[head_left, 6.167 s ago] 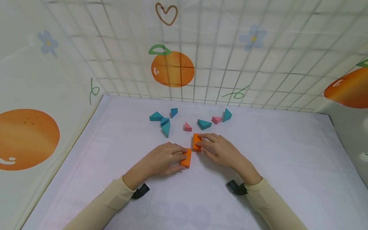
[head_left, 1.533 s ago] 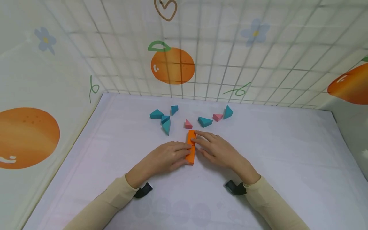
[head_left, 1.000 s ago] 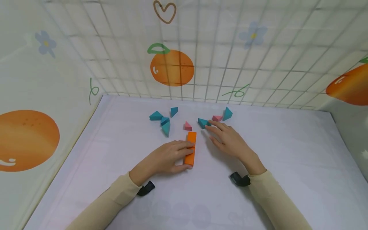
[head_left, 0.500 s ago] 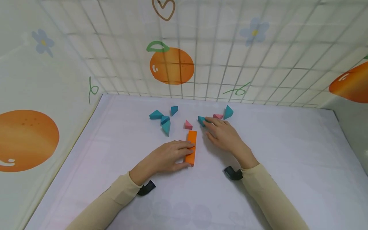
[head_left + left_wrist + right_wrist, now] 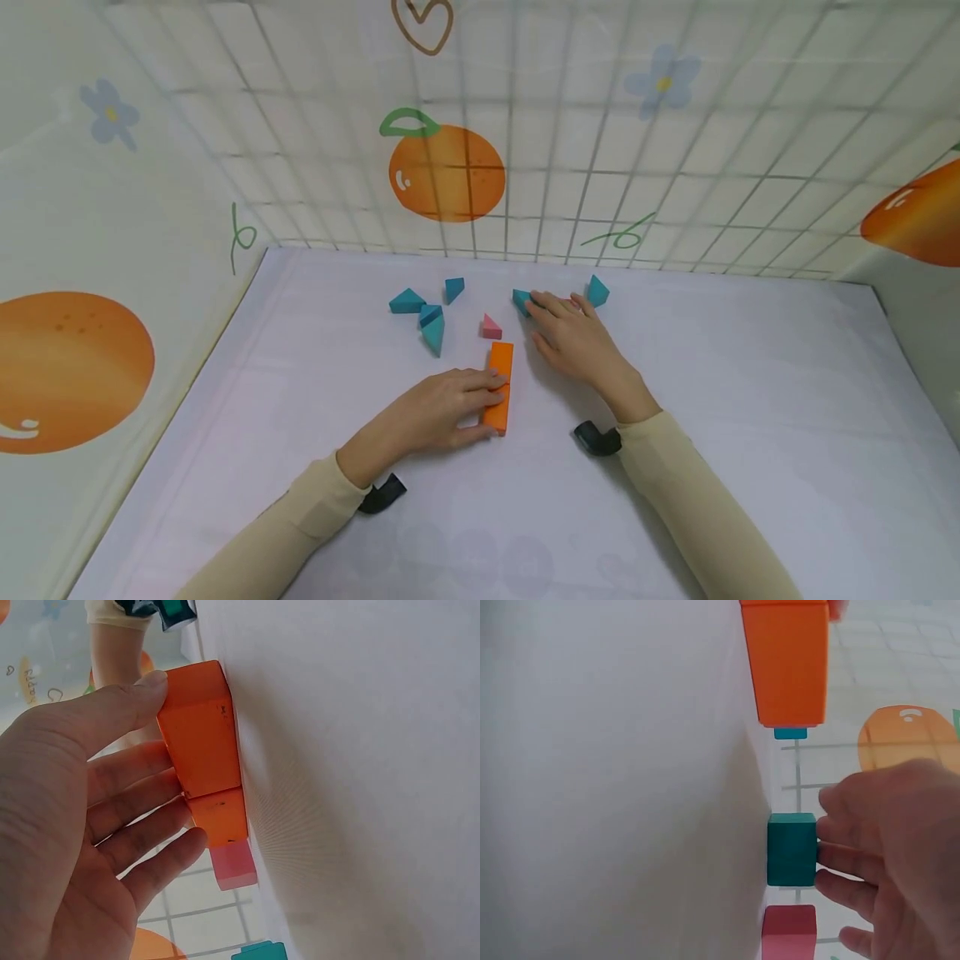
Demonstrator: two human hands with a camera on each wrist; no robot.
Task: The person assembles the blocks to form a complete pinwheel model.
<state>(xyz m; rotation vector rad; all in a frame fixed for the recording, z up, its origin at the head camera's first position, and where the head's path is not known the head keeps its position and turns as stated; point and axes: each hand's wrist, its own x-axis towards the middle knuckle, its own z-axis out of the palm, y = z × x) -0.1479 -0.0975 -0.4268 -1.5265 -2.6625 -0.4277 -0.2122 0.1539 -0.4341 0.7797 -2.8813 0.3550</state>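
Observation:
Two orange rectangular blocks, a near one point(image 5: 495, 419) and a far one point(image 5: 501, 356), lie end to end on the table. My left hand point(image 5: 435, 410) rests its fingertips across their top around the joint. Its thumb point(image 5: 139, 697) touches the near block's end. My right hand point(image 5: 581, 343) reaches to the back, its fairly straight fingertips touching a teal triangular block point(image 5: 521, 300), which they partly cover. In the right wrist view the fingertips meet that teal block's point(image 5: 792, 850) upper face. A pink block point(image 5: 789, 930) sits beside it, mostly hidden by my fingers in the head view.
A small pink triangular block point(image 5: 491, 327) lies just beyond the orange pair. Several teal and blue triangular blocks point(image 5: 432, 333) cluster at the back left. Another teal block point(image 5: 597, 291) stands to the right of my right hand. A fabric wall with oranges point(image 5: 447, 173) rises behind the table.
The orange blocks, apart earlier, now stand in line. My right hand has left them for the teal block, which has shifted slightly away and left. The left hand stays on the orange pair.

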